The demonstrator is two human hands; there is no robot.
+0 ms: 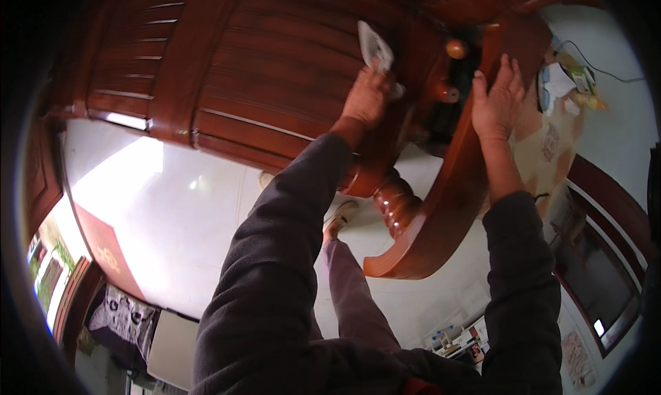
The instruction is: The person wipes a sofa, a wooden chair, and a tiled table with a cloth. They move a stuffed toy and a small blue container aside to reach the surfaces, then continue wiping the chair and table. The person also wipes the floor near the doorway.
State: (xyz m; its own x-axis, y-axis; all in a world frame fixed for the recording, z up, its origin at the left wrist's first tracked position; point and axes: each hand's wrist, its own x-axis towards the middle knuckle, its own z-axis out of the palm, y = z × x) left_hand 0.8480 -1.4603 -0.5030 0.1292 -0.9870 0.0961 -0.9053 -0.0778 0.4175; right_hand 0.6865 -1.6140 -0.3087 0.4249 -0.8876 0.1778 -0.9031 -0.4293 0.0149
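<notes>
My left hand [367,96] holds a crumpled whitish cloth [374,45] against the slatted seat [279,64] of a polished reddish-brown wooden bench. Part of the cloth sticks out past my fingers, and a smaller bit shows on the hand's right side. With fingers somewhat spread, my right hand [497,103] rests on the broad curved wooden armrest [454,199] and grasps nothing. Between the two hands are a round wooden knob [456,48] and a dark gap under the armrest. A turned, spiral-carved wooden post [397,201] supports the armrest's front.
Right of the armrest, papers and packaging [560,85] lie on a patterned surface [555,137], with a black cable [599,67] beyond. My slippered foot [342,212] stands on the pale glossy floor [206,188]. A patterned dark cloth [124,312] lies at lower left.
</notes>
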